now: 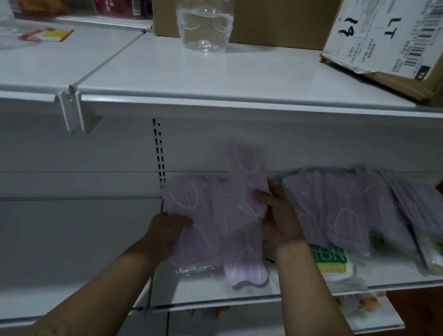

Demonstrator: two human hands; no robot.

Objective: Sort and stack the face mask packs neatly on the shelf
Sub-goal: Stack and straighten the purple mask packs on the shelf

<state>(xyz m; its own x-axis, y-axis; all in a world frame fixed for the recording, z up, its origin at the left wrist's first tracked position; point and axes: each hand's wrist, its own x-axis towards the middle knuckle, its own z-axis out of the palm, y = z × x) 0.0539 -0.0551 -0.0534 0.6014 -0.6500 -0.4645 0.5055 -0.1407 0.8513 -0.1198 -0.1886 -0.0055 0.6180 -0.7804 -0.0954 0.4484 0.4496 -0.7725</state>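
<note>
White metal shelving, dim light, wood floor at far right. Upper shelf (225, 74), left to right: clear plastic bag at the left edge, red-and-yellow card (47, 34), red cans at the back, clear water bottle (204, 14) about a third full near the back middle, cardboard box (405, 42) with a shipping label tilted at the right end.

Lower shelf (227, 298) carries the masks. Both forearms reach up from the bottom of frame onto its left half.

Left hand (169, 231): palm down near the shelf's left end, fingers curled over and gripping the left edge of a fanned bunch of purple mask packs (203, 221). The bunch's lower end overhangs toward the shelf's front edge.

Right hand (278, 215): just right of the bunch, fingers closed on one purple pack (245, 170) that stands nearly upright against the back panel, its lower end overlapping the bunch.

Right of the right hand: loose pile of purple packs (348, 210) spread untidily across the shelf's right half, some leaning on the back panel. A green-and-white pack (328, 260) lies near the front edge just beside the right wrist; another green-and-white pack (442, 253) sits at the right end.
</note>
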